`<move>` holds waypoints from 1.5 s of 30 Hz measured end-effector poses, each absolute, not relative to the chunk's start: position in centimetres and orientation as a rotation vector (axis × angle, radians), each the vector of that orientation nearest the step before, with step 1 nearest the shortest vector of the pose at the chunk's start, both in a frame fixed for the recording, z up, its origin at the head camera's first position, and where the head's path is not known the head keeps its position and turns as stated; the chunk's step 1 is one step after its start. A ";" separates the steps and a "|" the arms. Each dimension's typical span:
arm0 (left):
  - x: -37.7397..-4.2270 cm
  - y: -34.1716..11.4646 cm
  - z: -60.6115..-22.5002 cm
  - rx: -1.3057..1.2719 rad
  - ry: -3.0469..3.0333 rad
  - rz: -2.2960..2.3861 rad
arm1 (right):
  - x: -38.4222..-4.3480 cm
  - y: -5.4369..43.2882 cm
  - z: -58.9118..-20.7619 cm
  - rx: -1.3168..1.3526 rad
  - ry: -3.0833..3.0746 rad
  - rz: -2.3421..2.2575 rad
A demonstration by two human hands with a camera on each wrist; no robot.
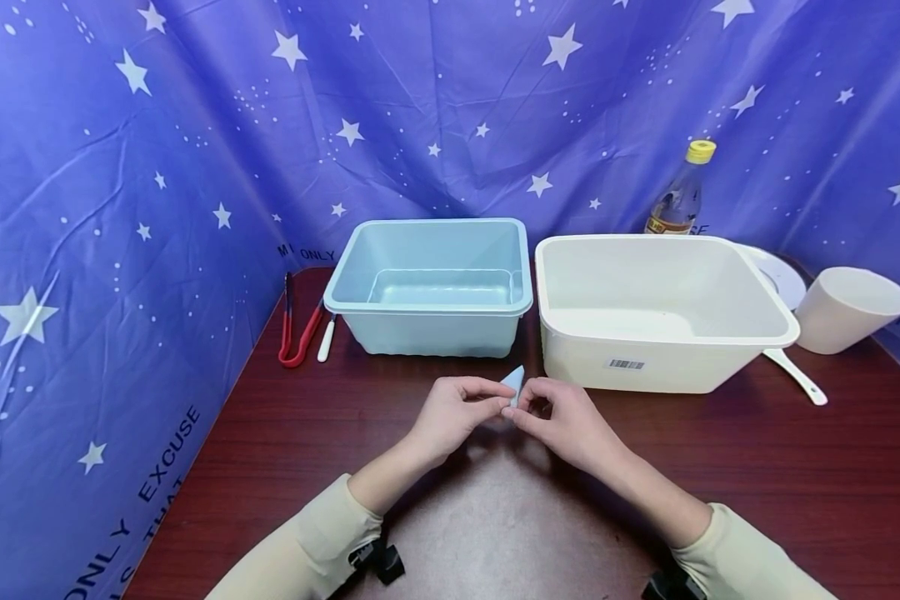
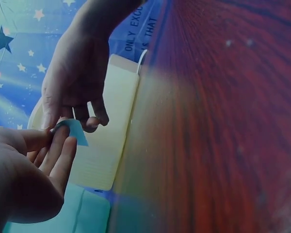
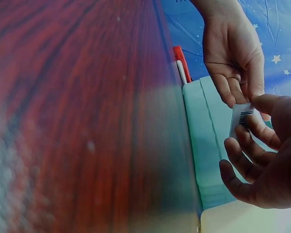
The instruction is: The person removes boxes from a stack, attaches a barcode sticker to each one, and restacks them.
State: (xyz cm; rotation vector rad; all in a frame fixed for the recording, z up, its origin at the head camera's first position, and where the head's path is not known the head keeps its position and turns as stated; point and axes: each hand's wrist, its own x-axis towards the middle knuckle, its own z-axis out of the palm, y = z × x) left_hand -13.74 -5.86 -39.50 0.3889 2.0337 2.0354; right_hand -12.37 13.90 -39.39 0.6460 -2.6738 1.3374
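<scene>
A small pale blue-white barcode label (image 1: pixel 515 381) is held up between both hands, just in front of the two tubs. My left hand (image 1: pixel 447 414) pinches one edge of it with thumb and index finger. From the other side, my right hand (image 1: pixel 576 423) pinches the label's near corner, its thumb tip meeting the left fingertips. Black bars on the label's face (image 3: pixel 241 114) show in the right wrist view. In the left wrist view its plain bluish side (image 2: pixel 77 131) sticks out past the left fingers. Fingertips cover the rest of the label.
Behind the hands stand a light blue tub (image 1: pixel 427 329) and a white tub (image 1: pixel 660 364) bearing a barcode. Red-handled tongs (image 1: pixel 295 358) and a white handle (image 1: pixel 327 340) lie left. A bottle (image 1: pixel 677 200), white cup (image 1: pixel 847 312), white plate (image 1: pixel 783 279) and another white handle (image 1: pixel 798 379) are right.
</scene>
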 end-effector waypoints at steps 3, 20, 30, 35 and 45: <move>-13.7 -5.9 -39.4 0.399 2.025 2.035 | -12.3 13.9 -39.3 0.628 -2.691 1.333; -13.5 -5.8 -39.4 0.479 2.034 1.995 | -12.3 13.9 -39.4 0.576 -2.718 1.318; -13.4 -5.8 -39.4 0.513 2.101 1.960 | -12.3 13.9 -39.3 0.543 -2.745 1.312; -13.3 -5.7 -39.3 0.533 2.183 1.890 | -12.2 14.0 -39.3 0.539 -2.733 1.277; -13.4 -5.6 -39.5 0.578 2.166 1.940 | -12.2 14.0 -39.2 0.529 -2.758 1.231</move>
